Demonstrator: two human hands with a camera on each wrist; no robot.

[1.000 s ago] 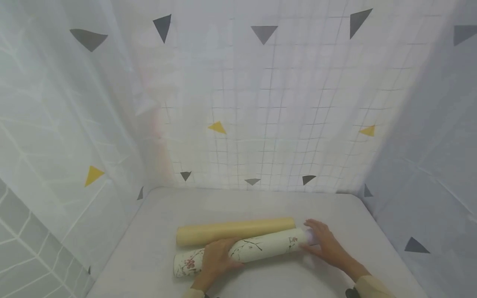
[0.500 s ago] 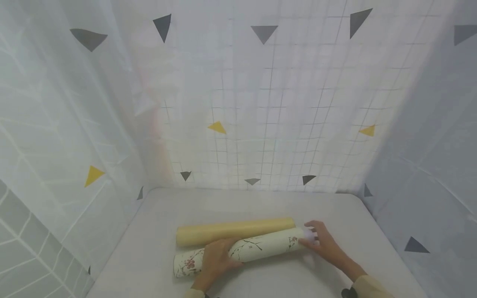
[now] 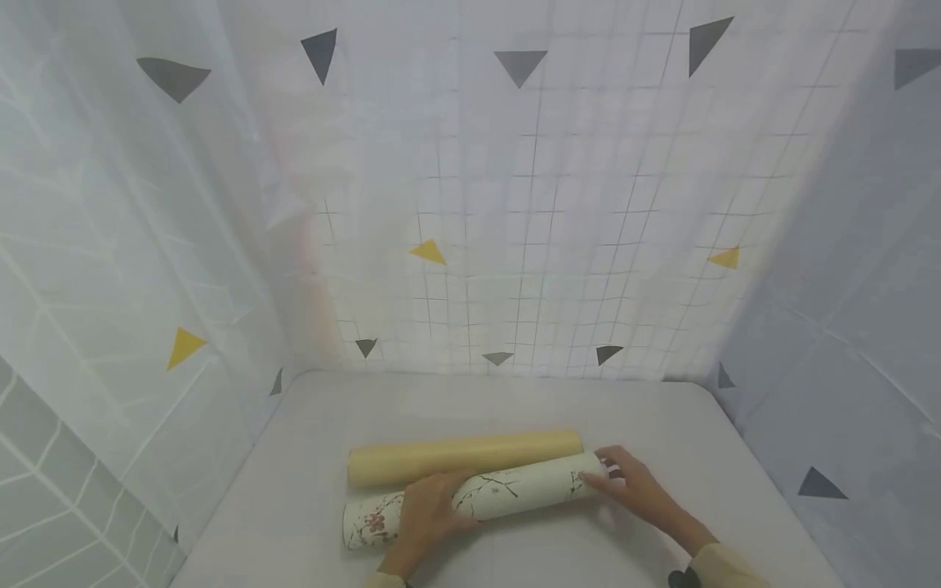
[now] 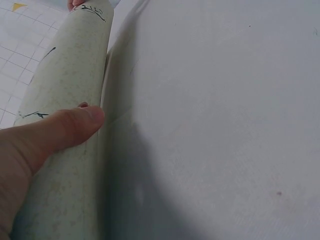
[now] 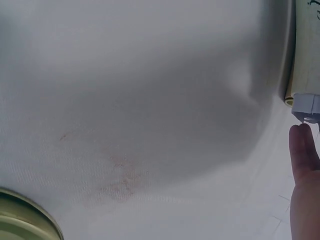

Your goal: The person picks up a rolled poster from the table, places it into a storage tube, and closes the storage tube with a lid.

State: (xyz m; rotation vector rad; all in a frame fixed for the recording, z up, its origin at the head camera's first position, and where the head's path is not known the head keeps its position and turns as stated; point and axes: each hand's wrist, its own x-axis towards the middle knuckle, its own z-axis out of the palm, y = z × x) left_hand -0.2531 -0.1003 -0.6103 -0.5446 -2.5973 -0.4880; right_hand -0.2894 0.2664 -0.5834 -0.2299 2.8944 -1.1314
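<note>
A white wallpaper roll (image 3: 515, 488) with a pattern of dark branches and red blossoms lies slanted across the white surface. My left hand (image 3: 430, 506) grips it left of its middle, fingers over the top. In the left wrist view the thumb (image 4: 75, 125) lies along the near side. At the right end, my right hand (image 3: 635, 486) bends its fingers round the edge, thumb side on the printed face. A pale lilac-white piece (image 5: 306, 104) sticks out of that end in the right wrist view, with fingertips close to it. A plain yellow roll (image 3: 463, 459) lies just behind.
The white tabletop (image 3: 485, 404) has rounded far corners. Pale curtain-like sheeting (image 3: 485, 204) with grey and yellow triangles rises behind and at both sides. A curved gold-green rim (image 5: 30, 210) shows at the lower left of the right wrist view.
My right hand moves slightly left and closer onto the roll's end. The lilac-white piece that stuck out there is now nearly out of sight in the head view. My left hand stays put.
</note>
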